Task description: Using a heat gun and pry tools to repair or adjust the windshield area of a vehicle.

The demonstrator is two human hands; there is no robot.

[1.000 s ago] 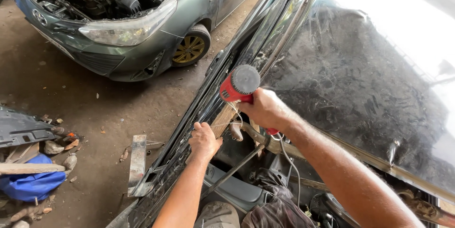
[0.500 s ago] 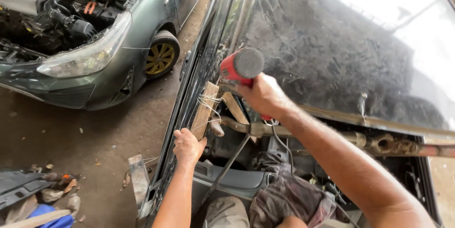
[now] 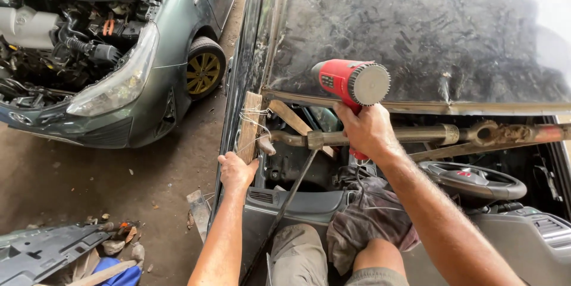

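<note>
My right hand [image 3: 366, 128] grips the handle of a red heat gun [image 3: 351, 82], its round grey end toward me and its body pointing at the lower edge of a dirty windscreen [image 3: 416, 30]. My left hand [image 3: 237, 172] rests on the door-side pillar edge, just below a wooden block [image 3: 250, 122] tied on with thin wire. A rusty metal bar [image 3: 416, 136] runs across under the windscreen, from the block to the right. My knees [image 3: 333, 256] show at the bottom, with a dark rag [image 3: 372, 217] draped over the right leg.
A steering wheel [image 3: 473, 180] sits right of my forearm. A grey-green car [image 3: 125, 66] with an open engine bay stands at the upper left on a dirt floor. Plastic panels and scraps [image 3: 53, 253] lie at the bottom left. A black cord [image 3: 285, 203] hangs from the heat gun.
The view has shifted toward the windscreen and closer in. My right hand has turned the heat gun's rear face more toward me. My left hand stays on the pillar edge below the block.
</note>
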